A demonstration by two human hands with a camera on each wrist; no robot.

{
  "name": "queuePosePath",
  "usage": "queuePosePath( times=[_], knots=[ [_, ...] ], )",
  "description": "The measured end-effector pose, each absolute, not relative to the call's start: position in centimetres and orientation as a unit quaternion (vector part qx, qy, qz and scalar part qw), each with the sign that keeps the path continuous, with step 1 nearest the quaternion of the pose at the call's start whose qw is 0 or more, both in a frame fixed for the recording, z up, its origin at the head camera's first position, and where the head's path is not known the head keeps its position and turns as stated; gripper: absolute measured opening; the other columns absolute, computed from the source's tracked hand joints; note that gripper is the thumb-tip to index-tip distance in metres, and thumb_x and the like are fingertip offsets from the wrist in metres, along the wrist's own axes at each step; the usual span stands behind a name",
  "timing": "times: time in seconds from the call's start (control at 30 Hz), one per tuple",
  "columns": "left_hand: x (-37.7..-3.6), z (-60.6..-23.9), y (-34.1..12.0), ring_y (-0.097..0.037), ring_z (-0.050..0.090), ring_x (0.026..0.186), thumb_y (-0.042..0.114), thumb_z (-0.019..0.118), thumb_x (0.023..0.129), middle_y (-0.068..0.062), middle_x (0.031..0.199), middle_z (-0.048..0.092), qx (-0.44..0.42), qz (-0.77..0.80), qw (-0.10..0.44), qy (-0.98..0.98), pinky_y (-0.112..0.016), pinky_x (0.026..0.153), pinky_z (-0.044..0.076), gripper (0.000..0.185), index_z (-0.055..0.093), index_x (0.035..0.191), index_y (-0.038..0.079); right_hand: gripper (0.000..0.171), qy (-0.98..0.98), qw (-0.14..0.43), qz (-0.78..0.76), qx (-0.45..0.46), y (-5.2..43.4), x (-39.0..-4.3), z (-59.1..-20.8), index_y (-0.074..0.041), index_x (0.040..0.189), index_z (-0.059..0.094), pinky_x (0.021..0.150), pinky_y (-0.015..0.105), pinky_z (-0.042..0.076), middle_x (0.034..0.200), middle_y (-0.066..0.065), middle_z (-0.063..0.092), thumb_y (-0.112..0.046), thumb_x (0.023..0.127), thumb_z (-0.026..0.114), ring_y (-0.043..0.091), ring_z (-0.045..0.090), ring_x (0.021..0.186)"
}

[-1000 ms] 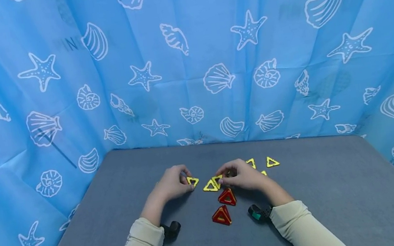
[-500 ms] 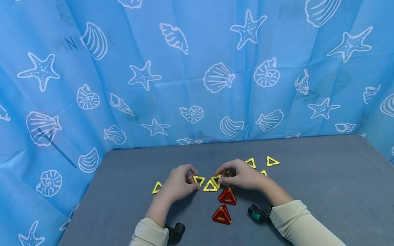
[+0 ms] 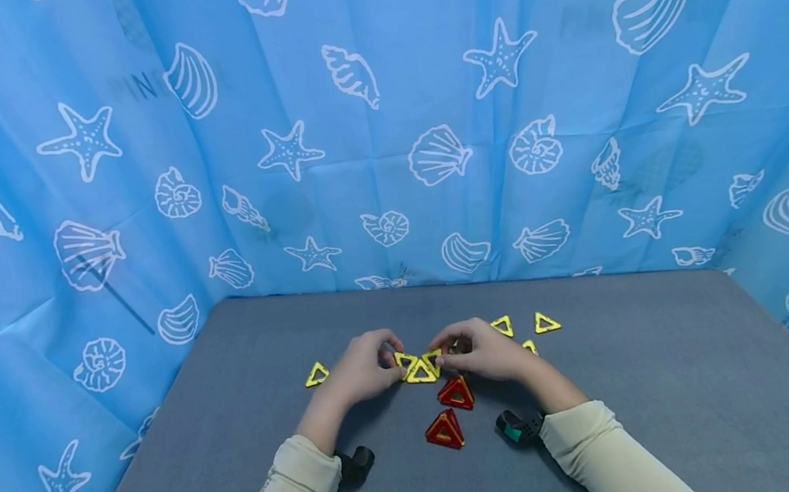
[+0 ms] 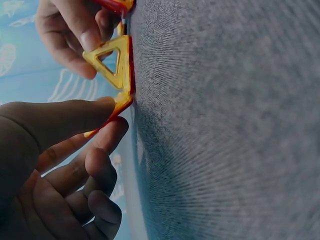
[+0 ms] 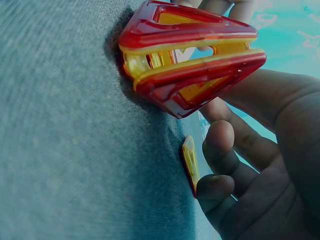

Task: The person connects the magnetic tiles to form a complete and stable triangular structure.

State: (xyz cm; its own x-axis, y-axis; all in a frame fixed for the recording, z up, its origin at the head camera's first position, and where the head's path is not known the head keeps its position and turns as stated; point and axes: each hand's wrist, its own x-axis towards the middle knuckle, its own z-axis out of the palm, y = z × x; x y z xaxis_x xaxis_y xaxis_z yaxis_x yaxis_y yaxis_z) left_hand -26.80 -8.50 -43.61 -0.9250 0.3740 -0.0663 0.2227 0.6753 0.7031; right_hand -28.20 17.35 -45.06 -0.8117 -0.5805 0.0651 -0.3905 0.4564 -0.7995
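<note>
In the head view my left hand (image 3: 362,366) pinches a yellow triangular magnetic tile (image 3: 402,357) between thumb and fingers. That held tile (image 4: 120,103) is tilted, one side meeting a middle yellow tile (image 3: 422,379) in the left wrist view. On the middle tile's other side, my right hand (image 3: 480,347) pinches another yellow triangular tile (image 3: 429,354). Its fingers partly cover that tile. Just in front of the right hand stands a red-and-yellow pyramid of tiles (image 3: 455,394), large in the right wrist view as a red pyramid (image 5: 195,35).
A second red pyramid (image 3: 444,431) stands nearer the person. One loose yellow tile (image 3: 317,374) lies left of the left hand. Beyond the right hand are several more, including a far yellow tile (image 3: 545,323). Blue shell-patterned curtain (image 3: 382,155) borders the grey table (image 3: 648,378).
My left hand has carried its yellow tile rightward up to the middle tile, uncovering a loose tile behind it. The right hand has stayed in place with its tile.
</note>
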Motion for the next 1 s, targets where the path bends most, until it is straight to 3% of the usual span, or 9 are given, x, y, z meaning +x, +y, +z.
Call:
queuePosePath(
  times=[0.33,0.57,0.83,1.0],
  knots=[
    [-26.9,-43.69,-8.36,-0.016,0.064,0.079,0.016,0.08,0.095,0.001,0.09,0.07,0.187,0.377,0.102,0.902,-0.036,0.072,0.052,0.022,0.071,0.115,0.013,0.024,0.842,0.105,-0.444,-0.287,17.33,-28.18,-45.08,-0.002,0.124,0.074,0.071,0.026,0.054,0.106,0.014,0.074,-0.015,0.104,0.069,0.018,0.065,0.082],
    [-26.68,-43.42,-8.17,-0.015,0.066,0.078,0.016,0.079,0.096,0.001,0.092,0.072,0.201,0.388,0.114,0.892,-0.034,0.069,0.053,0.02,0.072,0.114,0.011,0.021,0.848,0.112,-0.439,-0.275,16.86,-27.97,-44.87,-0.009,0.122,0.076,0.073,0.027,0.056,0.106,0.005,0.075,-0.016,0.103,0.07,0.018,0.067,0.085],
    [-26.51,-43.3,-8.08,-0.014,0.068,0.08,0.013,0.078,0.097,0.0,0.094,0.073,0.224,0.399,0.123,0.881,-0.032,0.071,0.055,0.015,0.073,0.11,0.011,0.019,0.848,0.113,-0.439,-0.275,16.56,-27.52,-44.49,-0.01,0.12,0.076,0.071,0.029,0.056,0.104,0.005,0.074,-0.016,0.104,0.069,0.019,0.067,0.085],
    [-26.45,-43.36,-8.03,-0.014,0.068,0.078,0.014,0.077,0.098,-0.001,0.094,0.073,0.232,0.398,0.124,0.879,-0.031,0.069,0.055,0.019,0.072,0.115,0.01,0.018,0.85,0.11,-0.433,-0.279,16.57,-27.61,-44.53,-0.012,0.12,0.076,0.072,0.029,0.056,0.105,0.004,0.075,-0.017,0.104,0.069,0.019,0.067,0.085]
  ],
)
